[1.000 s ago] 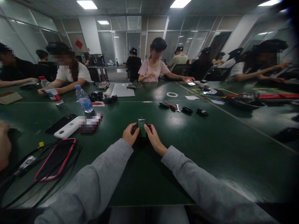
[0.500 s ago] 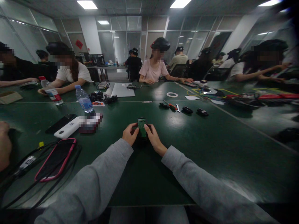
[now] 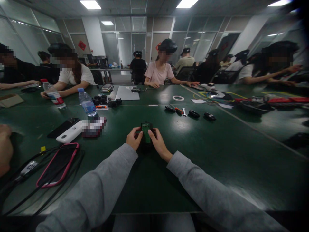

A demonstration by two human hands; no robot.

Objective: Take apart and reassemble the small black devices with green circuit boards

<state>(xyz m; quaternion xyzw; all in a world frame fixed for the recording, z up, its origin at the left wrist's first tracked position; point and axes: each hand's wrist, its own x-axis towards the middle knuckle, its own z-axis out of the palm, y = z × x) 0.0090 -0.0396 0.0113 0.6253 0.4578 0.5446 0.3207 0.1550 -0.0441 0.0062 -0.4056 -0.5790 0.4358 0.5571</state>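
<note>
Both my hands hold a small black device with a green circuit board (image 3: 146, 133) showing on its face, just above the green table (image 3: 154, 180). My left hand (image 3: 134, 138) is closed round its left side, thumb along the edge. On the other side my right hand (image 3: 156, 139) grips it, thumb tip resting over the board's right edge. The fingers behind the device are hidden. Beyond my hands lie an orange-handled screwdriver (image 3: 179, 111), a small wrench (image 3: 184, 112) and a few dark plastic pieces (image 3: 193, 114).
At left are a pink-edged phone (image 3: 58, 166) with cables, a white power bank (image 3: 70, 132), a black phone (image 3: 63, 127), and two bottles, one blue-capped (image 3: 87, 102). A roll of white tape (image 3: 178, 98) lies farther back. Another person's hand (image 3: 5, 148) enters at far left.
The device tilts slightly differently between my hands, so more of its dark casing shows around the board. My hands stay almost in place.
</note>
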